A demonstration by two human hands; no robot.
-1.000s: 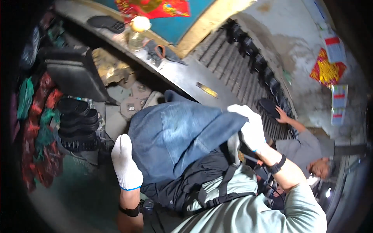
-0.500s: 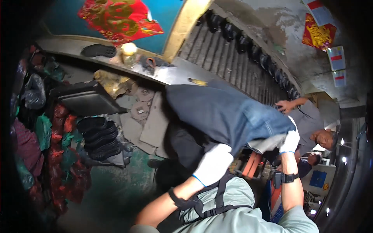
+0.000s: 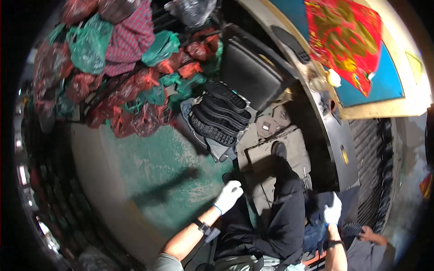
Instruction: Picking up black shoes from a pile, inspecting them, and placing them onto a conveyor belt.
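Note:
My left hand (image 3: 229, 196), in a white glove, is raised over the green floor beside my legs. Its fingers are loosely curled, thumb apart, with nothing visible in them. At the right, my gloved right hand (image 3: 333, 210) grips dark blue denim cloth (image 3: 314, 237), which hangs down beside my right leg near the metal bench. Part of the cloth is hidden behind my arm and leg. Ahead of my feet lies a stack of black shoe soles (image 3: 219, 113) on a grey bundle.
A black padded chair (image 3: 251, 74) stands beyond the soles. Red and green plastic bags (image 3: 149, 117) are piled at the far left. The bench (image 3: 341, 153) runs along my right, by a ridged conveyor (image 3: 373, 149). Another person's hand (image 3: 368, 235) holds a sole at lower right. Flattened cardboard (image 3: 280, 151) covers the floor.
My view has turned left and down toward the floor. The left hand has let go of the denim cloth and moved away from it; the cloth now hangs low at my right.

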